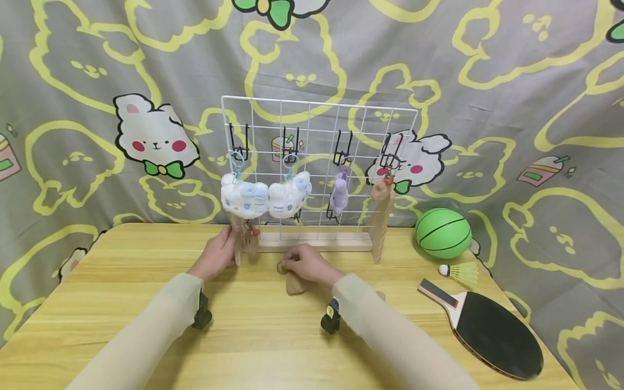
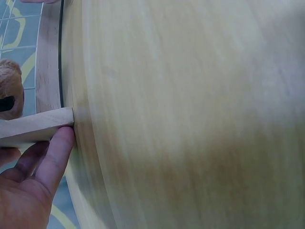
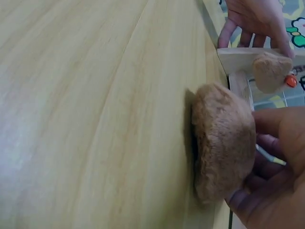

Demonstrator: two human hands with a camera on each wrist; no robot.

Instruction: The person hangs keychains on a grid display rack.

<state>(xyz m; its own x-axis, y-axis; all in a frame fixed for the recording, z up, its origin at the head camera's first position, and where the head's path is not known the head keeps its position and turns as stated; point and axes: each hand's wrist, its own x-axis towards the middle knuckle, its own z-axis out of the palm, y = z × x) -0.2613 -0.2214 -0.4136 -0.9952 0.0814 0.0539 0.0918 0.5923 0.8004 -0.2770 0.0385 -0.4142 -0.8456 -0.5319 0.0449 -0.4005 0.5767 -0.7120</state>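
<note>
My right hand point(image 1: 309, 264) pinches the ring of a brown plush keychain point(image 3: 221, 143), whose fuzzy body lies close over the table in front of the rack. In the right wrist view, bent fingers and thumb show behind the plush. At the rack's left end, my left hand point(image 1: 218, 253) touches the outer side of the wooden side post point(image 2: 43, 125) with its fingertips. A white wire grid rack point(image 1: 309, 102) stands on this wooden base. Two white-and-blue plush keychains point(image 1: 244, 197), a purple plush keychain point(image 1: 339, 194) and a brown one point(image 1: 381, 190) hang from its upper black hooks.
Another brown plush with a red bead point(image 3: 271, 71) hangs low by the left post. On the table's right side are a green ball point(image 1: 443, 233), a yellow shuttlecock point(image 1: 460, 273) and a black table tennis paddle point(image 1: 499, 333). A patterned curtain point(image 1: 161, 65) hangs behind.
</note>
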